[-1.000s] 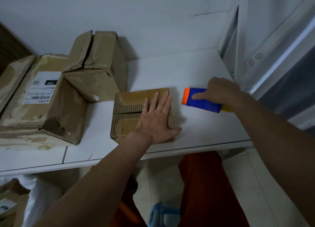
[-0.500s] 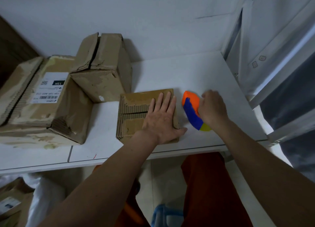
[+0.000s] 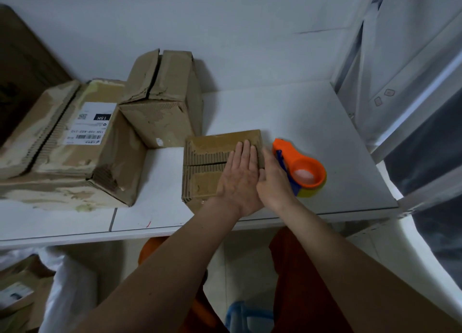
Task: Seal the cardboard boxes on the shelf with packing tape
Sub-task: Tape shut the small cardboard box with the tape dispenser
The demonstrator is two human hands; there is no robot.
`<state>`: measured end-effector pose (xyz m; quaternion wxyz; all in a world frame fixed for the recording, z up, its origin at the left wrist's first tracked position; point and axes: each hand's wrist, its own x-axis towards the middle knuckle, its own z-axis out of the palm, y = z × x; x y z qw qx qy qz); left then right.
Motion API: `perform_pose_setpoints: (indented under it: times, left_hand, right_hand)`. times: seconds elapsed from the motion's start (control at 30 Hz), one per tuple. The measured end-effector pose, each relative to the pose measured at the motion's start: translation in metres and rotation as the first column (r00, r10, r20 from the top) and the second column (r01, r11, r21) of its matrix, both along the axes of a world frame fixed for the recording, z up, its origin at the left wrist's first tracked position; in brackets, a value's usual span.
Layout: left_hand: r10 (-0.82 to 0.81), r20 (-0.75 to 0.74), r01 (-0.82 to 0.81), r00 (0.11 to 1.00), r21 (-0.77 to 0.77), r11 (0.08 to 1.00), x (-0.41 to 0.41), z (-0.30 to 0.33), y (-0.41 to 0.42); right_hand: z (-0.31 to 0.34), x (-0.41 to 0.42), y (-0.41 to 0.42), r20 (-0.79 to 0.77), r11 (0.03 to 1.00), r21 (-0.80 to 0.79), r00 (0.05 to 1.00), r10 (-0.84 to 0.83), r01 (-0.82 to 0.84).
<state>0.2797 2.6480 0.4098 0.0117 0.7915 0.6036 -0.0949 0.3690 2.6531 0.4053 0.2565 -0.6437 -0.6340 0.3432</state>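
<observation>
On the shelf (image 3: 312, 112), tape dispenser (image 3: 300, 167) nose points away.

You've got a plain white wall (image 3: 225, 32) behind a white shelf (image 3: 312, 122), white metal upright (image 3: 360, 65) on the right, pale tiled floor (image 3: 250, 257) below; dim, even light.

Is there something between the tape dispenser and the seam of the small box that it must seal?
Yes. The left hand lies flat on the small box and covers the right end of its seam. The right hand, holding the tape dispenser, sits just right of the box. The uncovered seam shows nothing else.
</observation>
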Motion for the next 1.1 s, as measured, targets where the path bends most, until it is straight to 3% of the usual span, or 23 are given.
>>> perform_pose_setpoints:
  times: [0.13, 0.2, 0.3, 0.43, 0.5, 0.67, 0.93, 1.1]
  left_hand:
    - [-0.039, 0.054, 0.040, 0.998, -0.021, 0.999, -0.001, 0.006, -0.002]
    - [-0.069, 0.097, 0.069, 0.993, -0.004, 0.998, -0.004, 0.006, -0.006]
    - [-0.102, 0.079, 0.098, 0.992, 0.064, 0.993, -0.015, 0.001, -0.015]
    - [-0.101, 0.053, 0.098, 0.993, 0.061, 0.993, -0.034, -0.003, -0.024]
    - [-0.085, 0.093, 0.081, 0.992, 0.048, 0.996, -0.041, -0.002, -0.028]
    - [0.010, 0.087, -0.017, 0.996, 0.077, 0.997, -0.066, -0.001, -0.040]
    - [0.245, -0.038, -0.242, 0.969, 0.075, 0.967, -0.090, 0.006, -0.053]
    - [0.241, -0.063, -0.238, 0.969, 0.045, 0.970, -0.090, 0.005, -0.050]
  right_hand:
    - [-0.002, 0.009, 0.006, 0.004, 0.994, -0.108, 1.000, -0.012, 0.013]
    - [0.001, 0.007, 0.002, 0.180, 1.000, 0.024, 0.983, -0.022, 0.017]
    - [0.003, -0.005, -0.009, 0.264, 0.939, 0.276, 0.955, 0.133, -0.208]
    - [-0.006, -0.010, -0.014, 0.285, 0.918, 0.240, 0.927, 0.244, -0.315]
    - [-0.008, -0.009, -0.016, 0.374, 0.893, 0.254, 0.889, 0.263, -0.371]
    - [-0.009, -0.011, -0.017, 0.567, 0.858, 0.301, 0.801, 0.189, -0.416]
    - [0.001, -0.014, -0.021, 0.582, 0.852, 0.303, 0.791, 0.188, -0.426]
    - [0.021, -0.052, -0.035, 0.507, 0.847, 0.205, 0.794, 0.336, -0.490]
